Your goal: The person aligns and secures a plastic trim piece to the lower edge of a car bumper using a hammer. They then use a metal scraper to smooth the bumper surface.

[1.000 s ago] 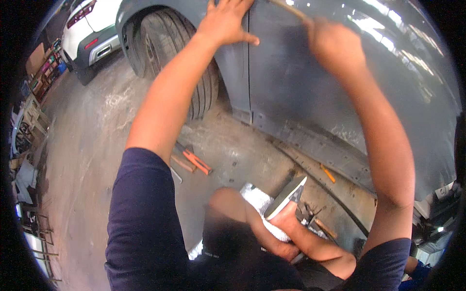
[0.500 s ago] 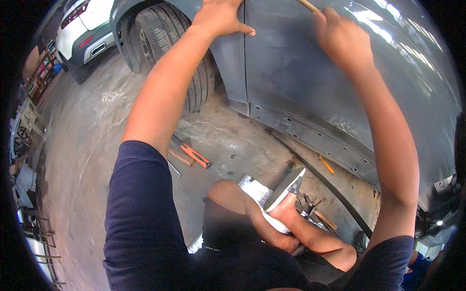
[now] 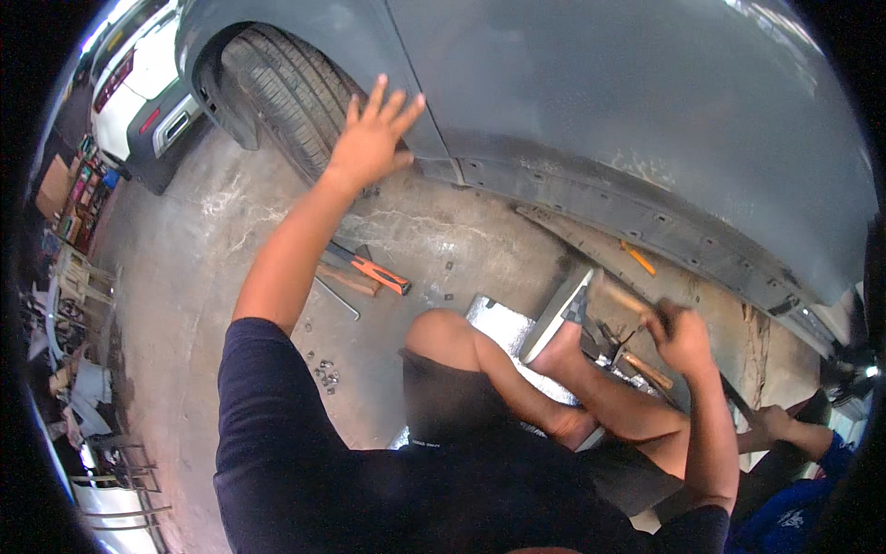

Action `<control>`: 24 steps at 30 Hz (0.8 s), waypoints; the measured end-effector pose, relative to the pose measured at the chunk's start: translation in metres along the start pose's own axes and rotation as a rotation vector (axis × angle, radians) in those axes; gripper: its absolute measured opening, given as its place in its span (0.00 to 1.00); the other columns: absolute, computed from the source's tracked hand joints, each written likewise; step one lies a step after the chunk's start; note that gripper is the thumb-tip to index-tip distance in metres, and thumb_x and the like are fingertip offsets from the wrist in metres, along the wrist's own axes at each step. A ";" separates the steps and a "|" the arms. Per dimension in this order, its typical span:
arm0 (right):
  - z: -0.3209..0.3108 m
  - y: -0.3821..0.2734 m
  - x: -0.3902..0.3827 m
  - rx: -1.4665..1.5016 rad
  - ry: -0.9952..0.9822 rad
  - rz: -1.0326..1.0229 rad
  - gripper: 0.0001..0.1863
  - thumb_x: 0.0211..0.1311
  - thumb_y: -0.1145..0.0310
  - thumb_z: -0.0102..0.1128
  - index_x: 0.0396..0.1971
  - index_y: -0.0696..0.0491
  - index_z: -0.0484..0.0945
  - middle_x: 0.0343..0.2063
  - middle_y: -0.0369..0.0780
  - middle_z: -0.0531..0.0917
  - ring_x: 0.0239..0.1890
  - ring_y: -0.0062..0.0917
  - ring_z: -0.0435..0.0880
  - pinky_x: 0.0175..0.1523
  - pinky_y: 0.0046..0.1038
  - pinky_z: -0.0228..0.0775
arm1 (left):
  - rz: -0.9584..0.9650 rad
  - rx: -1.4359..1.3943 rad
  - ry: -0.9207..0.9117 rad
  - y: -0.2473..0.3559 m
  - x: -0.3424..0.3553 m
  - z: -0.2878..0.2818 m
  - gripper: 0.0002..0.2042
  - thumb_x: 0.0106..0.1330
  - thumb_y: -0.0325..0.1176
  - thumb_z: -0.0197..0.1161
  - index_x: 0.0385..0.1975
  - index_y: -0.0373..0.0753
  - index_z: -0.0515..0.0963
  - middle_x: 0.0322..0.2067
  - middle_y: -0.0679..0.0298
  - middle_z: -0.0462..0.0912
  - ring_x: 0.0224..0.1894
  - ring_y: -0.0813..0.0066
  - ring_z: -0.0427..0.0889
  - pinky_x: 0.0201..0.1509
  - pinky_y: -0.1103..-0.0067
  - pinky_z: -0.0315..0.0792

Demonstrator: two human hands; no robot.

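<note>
My left hand [image 3: 374,143] is open with its fingers spread, over the lower edge of the grey car body [image 3: 600,83], beside the rear tyre [image 3: 291,97]. Whether it touches the panel I cannot tell. My right hand [image 3: 685,340] is closed around a wooden handle [image 3: 624,295], low over the floor near my raised shoe. The handle's far end is blurred, so the kind of tool does not show. Beneath that hand, several tools, one with a wooden handle [image 3: 648,371], lie on a silver foil sheet [image 3: 503,320].
An orange-and-black handled tool [image 3: 380,275], a wooden piece [image 3: 355,281] and a bent metal rod [image 3: 338,298] lie left of my knee, near small clips [image 3: 326,374]. A yellow-orange tool [image 3: 639,258] lies below the sill. Another person's hand [image 3: 777,421] is at lower right. A white car [image 3: 152,74] stands behind.
My right hand has come down from the car's side to the floor tools, still holding the wooden handle. My left hand has moved lower on the panel. The view has shifted; another person's arm now shows.
</note>
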State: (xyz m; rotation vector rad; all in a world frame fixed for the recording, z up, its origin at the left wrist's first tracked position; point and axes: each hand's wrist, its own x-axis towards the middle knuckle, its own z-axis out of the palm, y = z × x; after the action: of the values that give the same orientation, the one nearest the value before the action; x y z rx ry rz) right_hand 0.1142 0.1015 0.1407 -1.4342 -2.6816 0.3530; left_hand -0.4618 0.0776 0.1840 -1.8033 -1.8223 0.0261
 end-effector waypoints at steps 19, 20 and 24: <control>0.189 0.247 -0.037 0.024 -0.277 0.390 0.17 0.63 0.69 0.58 0.52 0.56 0.82 0.49 0.56 0.86 0.54 0.52 0.86 0.57 0.52 0.78 | 0.481 -1.211 0.095 0.178 -0.046 -0.241 0.19 0.57 0.35 0.76 0.47 0.33 0.87 0.42 0.52 0.89 0.43 0.59 0.89 0.50 0.68 0.80; 0.190 0.245 -0.041 -0.062 -0.250 0.430 0.18 0.63 0.69 0.58 0.52 0.56 0.81 0.49 0.55 0.87 0.54 0.51 0.86 0.56 0.52 0.78 | 0.554 -1.251 0.144 0.179 -0.048 -0.251 0.19 0.57 0.35 0.76 0.47 0.34 0.87 0.42 0.52 0.88 0.43 0.59 0.88 0.50 0.68 0.80; 0.186 0.202 -0.031 -0.082 -0.390 0.427 0.15 0.61 0.68 0.61 0.47 0.54 0.86 0.44 0.53 0.89 0.49 0.50 0.89 0.53 0.53 0.81 | 0.663 -1.266 0.218 0.196 -0.052 -0.269 0.17 0.56 0.35 0.76 0.45 0.36 0.87 0.40 0.54 0.87 0.41 0.60 0.88 0.49 0.65 0.80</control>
State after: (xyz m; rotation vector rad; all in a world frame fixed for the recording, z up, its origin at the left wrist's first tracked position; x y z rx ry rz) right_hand 0.2618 0.1537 -0.0870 -2.1678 -2.6642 0.6148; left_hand -0.1787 -0.0523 0.3120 -2.9747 -0.9607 -1.2469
